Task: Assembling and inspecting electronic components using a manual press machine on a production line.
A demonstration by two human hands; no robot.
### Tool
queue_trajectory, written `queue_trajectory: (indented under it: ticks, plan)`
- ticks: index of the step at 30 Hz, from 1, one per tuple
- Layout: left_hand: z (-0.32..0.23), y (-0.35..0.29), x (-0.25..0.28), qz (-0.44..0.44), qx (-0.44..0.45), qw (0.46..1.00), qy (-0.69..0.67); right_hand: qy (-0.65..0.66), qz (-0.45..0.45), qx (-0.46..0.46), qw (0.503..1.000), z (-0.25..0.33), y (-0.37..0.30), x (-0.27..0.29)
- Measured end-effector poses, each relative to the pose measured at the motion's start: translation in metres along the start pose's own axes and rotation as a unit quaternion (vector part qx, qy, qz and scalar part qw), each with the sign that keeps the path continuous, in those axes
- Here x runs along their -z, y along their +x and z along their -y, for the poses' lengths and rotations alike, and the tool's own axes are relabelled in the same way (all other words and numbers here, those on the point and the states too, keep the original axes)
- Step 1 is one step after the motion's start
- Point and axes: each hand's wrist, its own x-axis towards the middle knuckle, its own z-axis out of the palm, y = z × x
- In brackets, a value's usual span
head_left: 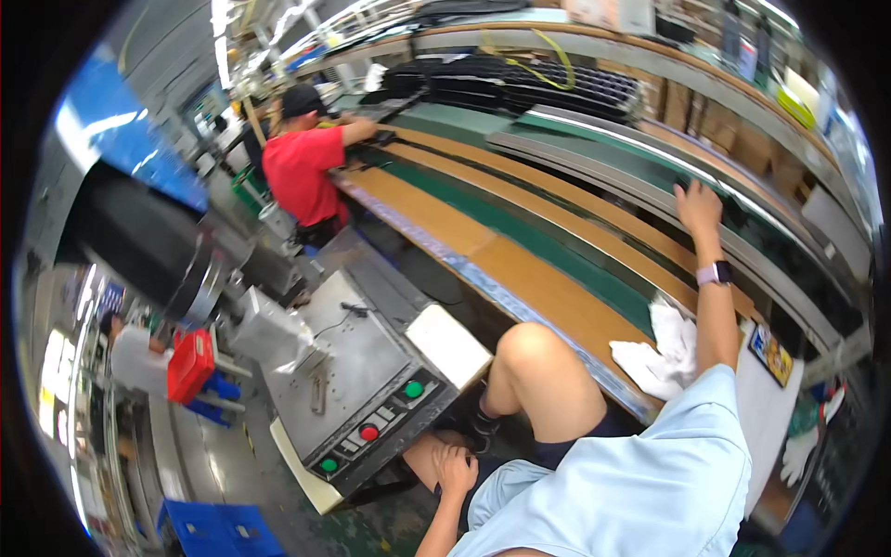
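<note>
My right hand (698, 206), with a watch (715, 273) on the wrist, reaches out at the right over a long grey metal profile (594, 170). Its fingers curl over the profile's far edge. The profile lies lengthwise along the workbench, beside long tan strips (520, 243) on a green surface (548, 249). Down at the lower middle, my left hand (455, 467) lies on my thigh, fingers loosely stretched and holding nothing. A crumpled white cloth (661, 348) sits on the bench close to my right forearm.
To the left stands a machine with a grey metal table (348, 357), two green buttons and a red one. Across the bench a person in a red shirt (302, 181) works at its far end. A phone-like device (770, 355) lies at right; a blue stool (218, 529) stands lower left.
</note>
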Motion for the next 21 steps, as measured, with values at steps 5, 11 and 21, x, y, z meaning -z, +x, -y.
queue_trajectory:
  ticks: [5,11,21]
  plan:
    - [-0.005,0.034,-0.020,0.240,-0.046,0.970,-0.015,0.041,-0.070,0.036,0.996,-0.010,-0.037,0.039]
    - [0.006,0.045,-0.082,0.297,0.052,0.942,-0.149,0.349,0.046,0.138,0.926,-0.001,-0.136,0.126]
    - [-0.007,0.049,-0.123,0.491,0.023,0.858,-0.150,0.606,0.136,0.409,0.669,0.097,-0.300,0.188]
